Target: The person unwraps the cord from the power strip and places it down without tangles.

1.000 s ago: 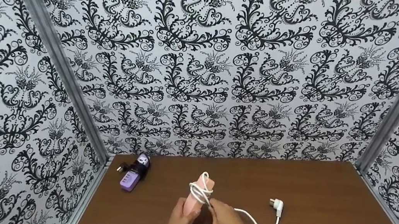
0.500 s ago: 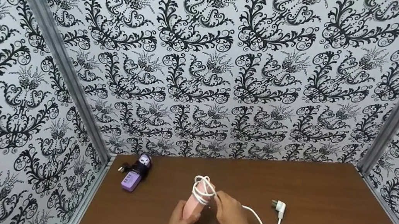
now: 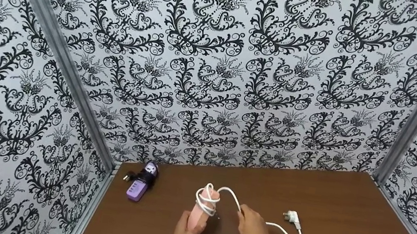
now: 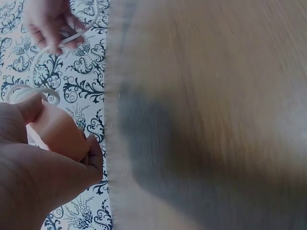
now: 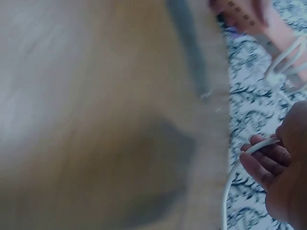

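Observation:
My left hand (image 3: 184, 230) grips the lower part of a pink power strip (image 3: 199, 215), holding it tilted up over the table. White cord (image 3: 206, 204) loops around the strip's upper end. From there the cord arcs to my right hand (image 3: 254, 228), which pinches it between thumb and fingers. Beyond that hand the cord runs on to a white plug (image 3: 292, 216) at the right. In the left wrist view the strip's plain end (image 4: 57, 134) shows between thumb and fingers. A row of small ports on the strip (image 5: 242, 13) appears in the right wrist view.
A purple power strip (image 3: 137, 189) with black cord wound around it lies at the table's back left, its black plug (image 3: 128, 176) beside it. Patterned walls (image 3: 214, 73) with grey metal posts (image 3: 58, 55) enclose the brown wooden table (image 3: 341, 217).
My right hand has moved right, away from the strip, drawing a length of cord off with it. The strip has shifted slightly left, and the white plug slightly right.

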Demonstrator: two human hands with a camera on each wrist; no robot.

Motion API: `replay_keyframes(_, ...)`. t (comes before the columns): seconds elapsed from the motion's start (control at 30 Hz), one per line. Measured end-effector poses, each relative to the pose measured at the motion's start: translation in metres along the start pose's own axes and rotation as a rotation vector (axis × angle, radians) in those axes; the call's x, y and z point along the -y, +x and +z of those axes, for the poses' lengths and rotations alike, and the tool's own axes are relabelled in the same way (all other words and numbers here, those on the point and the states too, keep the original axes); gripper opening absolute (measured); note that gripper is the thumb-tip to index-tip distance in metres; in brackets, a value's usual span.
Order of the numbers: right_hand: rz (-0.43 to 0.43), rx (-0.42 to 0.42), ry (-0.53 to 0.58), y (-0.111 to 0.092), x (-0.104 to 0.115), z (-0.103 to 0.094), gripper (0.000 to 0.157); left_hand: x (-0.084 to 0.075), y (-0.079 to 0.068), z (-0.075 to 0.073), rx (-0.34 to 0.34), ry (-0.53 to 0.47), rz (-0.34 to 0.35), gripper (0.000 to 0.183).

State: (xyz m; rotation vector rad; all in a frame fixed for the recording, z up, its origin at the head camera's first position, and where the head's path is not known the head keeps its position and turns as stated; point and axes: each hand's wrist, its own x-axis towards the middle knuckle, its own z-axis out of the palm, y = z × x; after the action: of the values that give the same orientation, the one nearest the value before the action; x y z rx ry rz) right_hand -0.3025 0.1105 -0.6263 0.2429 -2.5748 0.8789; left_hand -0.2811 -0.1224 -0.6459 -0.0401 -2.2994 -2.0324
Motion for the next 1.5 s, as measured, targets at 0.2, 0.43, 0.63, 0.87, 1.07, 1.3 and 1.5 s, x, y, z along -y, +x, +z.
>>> replay_keyframes(0.2, 0.014, 0.025, -0.138, -0.013, -0.027, 0.007, 0.005, 0.002, 0.001, 0.0, -0.008, -0.008, -0.023, 0.028)
replay_keyframes(0.43, 0.074, 0.024, -0.134, -0.018, -0.046, 0.015, 0.006, 0.0, 0.003, 0.003, 0.0, -0.01, -0.035, 0.029)
replay_keyframes(0.63, 0.076, 0.103, -0.14, -0.018, -0.051, 0.012, 0.009, 0.0, 0.006, 0.004, -0.003, 0.01, -0.043, 0.026)
replay_keyframes(0.87, 0.06, 0.104, -0.142, -0.017, -0.049, 0.017, 0.013, 0.004, 0.006, 0.0, 0.008, -0.027, -0.043, 0.029)
replay_keyframes(1.07, 0.045, 0.078, -0.162, -0.019, -0.049, 0.018, 0.021, 0.006, 0.006, -0.001, 0.01, -0.041, -0.049, 0.029)
replay_keyframes(1.3, 0.061, 0.093, -0.141, -0.018, -0.052, 0.016, 0.021, 0.007, 0.007, -0.004, 0.0, -0.025, -0.045, 0.028)
replay_keyframes(1.5, 0.092, 0.135, -0.105, -0.017, -0.055, 0.011, 0.015, 0.007, 0.009, -0.005, -0.025, -0.057, -0.038, 0.029)
